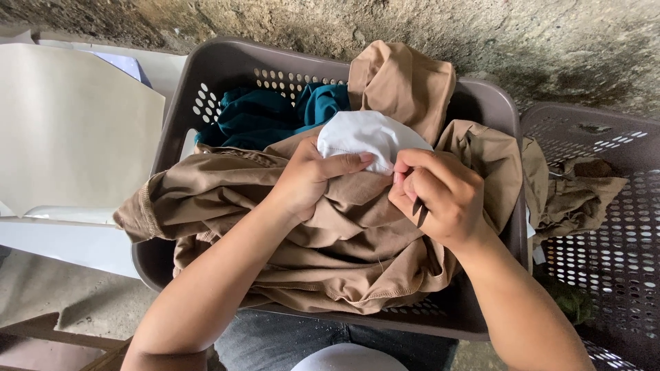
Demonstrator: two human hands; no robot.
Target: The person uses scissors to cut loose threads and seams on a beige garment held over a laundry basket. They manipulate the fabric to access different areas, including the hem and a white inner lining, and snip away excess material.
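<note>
A grey basket (206,75) fills the middle of the frame, with a second basket (605,227) at the right edge. A tan garment (357,247) heaps over the near basket, teal cloth (261,117) behind it at upper centre. The left hand (309,178) grips a white pocket lining (364,137) at centre, fingers clamped on it. The right hand (440,199), just right of it, pinches a small dark tool (418,209), fingers together.
</note>
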